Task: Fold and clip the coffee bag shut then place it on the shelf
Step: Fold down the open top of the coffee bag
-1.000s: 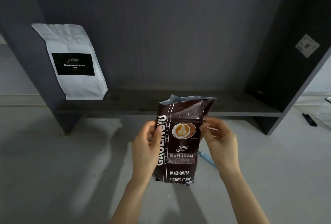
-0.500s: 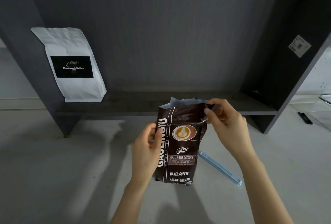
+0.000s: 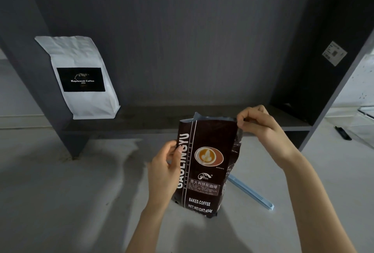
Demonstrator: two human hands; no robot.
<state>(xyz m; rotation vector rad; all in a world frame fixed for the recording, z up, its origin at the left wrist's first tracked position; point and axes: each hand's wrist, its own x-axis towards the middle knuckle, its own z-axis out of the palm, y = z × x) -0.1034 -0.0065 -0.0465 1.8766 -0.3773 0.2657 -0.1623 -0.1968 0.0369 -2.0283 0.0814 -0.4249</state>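
A dark brown coffee bag stands upright on the pale surface in front of me, its top open with the silver lining showing. My left hand grips the bag's left side at mid-height. Up at the bag's top right corner, my right hand pinches the edge between thumb and fingers. A long light blue clip lies flat on the surface behind and to the right of the bag, partly hidden by it. The dark shelf runs across just behind the bag.
A white coffee bag with a black label leans at the shelf's left end against the left upright. A dark side panel with a white sticker closes the shelf on the right. A black object lies far right.
My right hand rose from the bag's right side to its top right corner and pinched it, uncovering the blue clip. The bag's top now stands straighter. The left hand kept its grip.
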